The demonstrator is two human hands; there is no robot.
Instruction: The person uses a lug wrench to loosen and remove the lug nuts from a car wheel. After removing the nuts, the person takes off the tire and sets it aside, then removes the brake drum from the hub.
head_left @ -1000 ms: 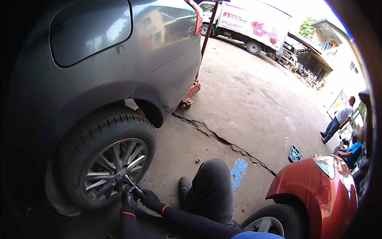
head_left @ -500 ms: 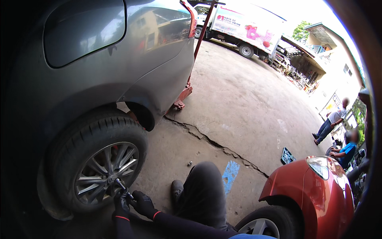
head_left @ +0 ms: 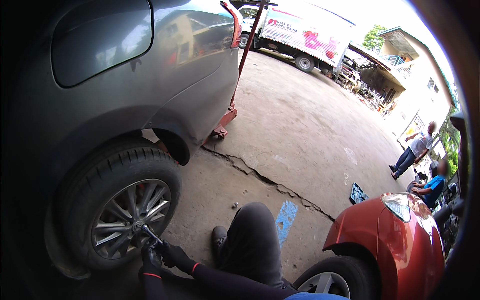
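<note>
Silver wrench (head_left: 151,233) sits low on the left side of the scene, and I see it from far away through the head camera. Furthest left is a big gray car (head_left: 107,97), and below its side I see a black tire (head_left: 87,205) with a shiny wheel (head_left: 132,220). The wrench points at the wheel's middle, but I cannot tell if it touches. My left hand (head_left: 151,256), in a black glove, has its fingers closed around the wrench. My right hand (head_left: 178,255), gloved too, is just beside it, with its fingers curled tight on the near end. A red jack (head_left: 226,118) stands behind the gray car. Next come a tiny metal bit (head_left: 235,204) on the ground, a bent leg (head_left: 252,235), a long crack (head_left: 265,179) and a patch of blue paint (head_left: 286,220). Far back is a white truck (head_left: 310,30). On the right are an open toolbox (head_left: 358,194), a red car (head_left: 400,240), a standing person (head_left: 419,147) and a person in blue (head_left: 435,190).
</note>
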